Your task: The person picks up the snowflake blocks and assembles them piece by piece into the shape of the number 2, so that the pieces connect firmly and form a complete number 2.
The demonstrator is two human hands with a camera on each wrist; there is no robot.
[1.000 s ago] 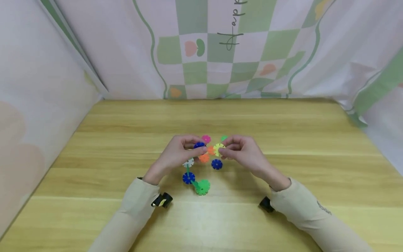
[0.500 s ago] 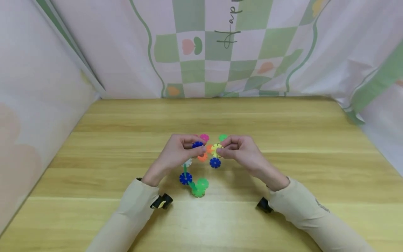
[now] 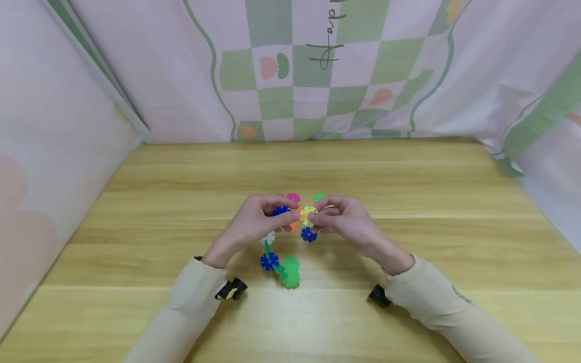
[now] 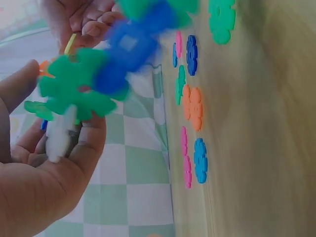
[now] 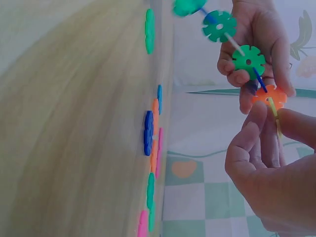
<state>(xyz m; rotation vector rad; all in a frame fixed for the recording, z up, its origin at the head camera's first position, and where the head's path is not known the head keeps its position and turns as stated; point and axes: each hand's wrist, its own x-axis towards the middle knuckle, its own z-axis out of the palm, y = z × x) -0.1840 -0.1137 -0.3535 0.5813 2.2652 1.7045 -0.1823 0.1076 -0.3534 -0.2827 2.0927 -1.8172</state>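
My left hand point(image 3: 249, 222) grips a chain of slotted plastic snowflake discs near its upper end. That end carries an orange disc point(image 5: 279, 94), a blue disc point(image 3: 280, 210) and a green disc point(image 5: 248, 61). Below my palm hang a white disc point(image 3: 268, 238), another blue disc point(image 3: 270, 261) and a bright green disc point(image 3: 291, 279) at the tail. My right hand point(image 3: 349, 222) pinches a yellow disc point(image 3: 307, 215) between thumb and fingers. In the right wrist view the yellow disc stands edge-on against the orange disc, overlapping its slots.
Loose discs lie on the wooden table point(image 3: 408, 186) beyond and beneath my hands: pink point(image 3: 293, 197), green point(image 3: 319, 197), dark blue point(image 3: 309, 234), orange point(image 4: 196, 108) and light blue point(image 4: 200, 160) among them. A checked curtain point(image 3: 313, 65) hangs behind the table's far edge.
The yellow disc in my right hand has come closer to my left fingertips, covering more of the orange disc. The chain's hanging tail has swung slightly.
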